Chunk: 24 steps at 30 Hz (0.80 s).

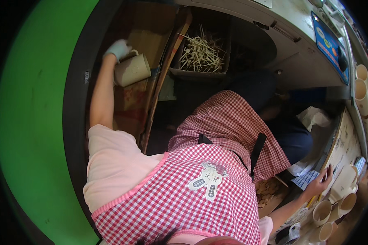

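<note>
My left hand (pixel 118 50), in a pale glove, is closed at the handle of a beige mug (pixel 133 70). The mug lies tilted on its side over a large brown cardboard box (pixel 129 98) at the left, its base or mouth facing right. On the right, my bare right hand (pixel 318 184) rests at the edge of a worktable (pixel 342 143), fingers apart and holding nothing I can see. Beside it are a pale, block-like piece (pixel 342 183) and several beige mugs (pixel 322 212) standing with their mouths up.
A bin of thin pale sticks (pixel 202 53) stands beyond the cardboard box's raised flap (pixel 167 77). A white desk with a drawer handle (pixel 285 32) and a blue mat (pixel 329 45) is at the far right. More mugs (pixel 362 90) line the right edge. Flat scraps (pixel 270 192) lie in a box below.
</note>
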### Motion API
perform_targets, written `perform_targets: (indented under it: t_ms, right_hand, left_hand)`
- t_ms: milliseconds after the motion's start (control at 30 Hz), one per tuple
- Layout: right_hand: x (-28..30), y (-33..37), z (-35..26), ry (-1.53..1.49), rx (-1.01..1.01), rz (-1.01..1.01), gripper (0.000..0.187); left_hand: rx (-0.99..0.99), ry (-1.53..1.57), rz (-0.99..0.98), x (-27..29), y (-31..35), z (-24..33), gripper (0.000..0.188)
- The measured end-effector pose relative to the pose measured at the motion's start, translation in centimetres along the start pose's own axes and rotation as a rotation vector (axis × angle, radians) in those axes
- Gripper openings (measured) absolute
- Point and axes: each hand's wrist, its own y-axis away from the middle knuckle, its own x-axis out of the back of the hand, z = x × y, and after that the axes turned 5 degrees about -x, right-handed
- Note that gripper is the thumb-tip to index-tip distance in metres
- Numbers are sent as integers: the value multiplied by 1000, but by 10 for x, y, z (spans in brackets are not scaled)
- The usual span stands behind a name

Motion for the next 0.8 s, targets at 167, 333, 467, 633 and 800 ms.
perform_targets:
  t_ms: [167, 333, 467, 633, 800]
  right_hand:
    - [-15, 3, -46, -98, 86, -118, 25]
    - [-3, 18, -78, -143, 98, -112, 21]
    - [-21, 29, -119, -724, -334, -352, 21]
    - [-97, 30, -210, -1081, -168, -817, 49]
    - [-133, 48, -208, -1624, -410, -1171, 69]
  left_hand:
    - [233, 358, 362, -116, -44, -86, 38]
    - [253, 292, 226, -105, -7, -102, 36]
    - [-269, -68, 797, -46, 88, -3, 30]
    - [-1057, 475, 793, 42, 221, 185, 27]
    - [-1875, 175, 154, 43, 287, 339, 35]
